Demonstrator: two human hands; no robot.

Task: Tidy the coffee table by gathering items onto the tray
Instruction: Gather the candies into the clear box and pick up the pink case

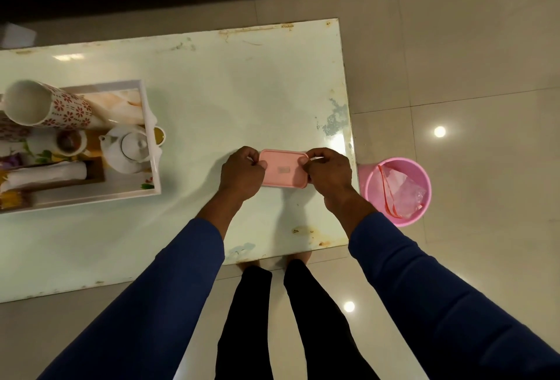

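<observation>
Both hands, left hand (241, 174) and right hand (328, 171), are gripping the pink box (283, 172) with curled fingers, well right of the tray (153, 149) on the surface (227, 92).

No readable text; pink box (284, 172) lid label too blurred.

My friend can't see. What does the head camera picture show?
Both hands, left hand and right hand, grip the ends of a pink box on a pale table. A tray with a white teapot sits left; a pink bin stands right.
</observation>
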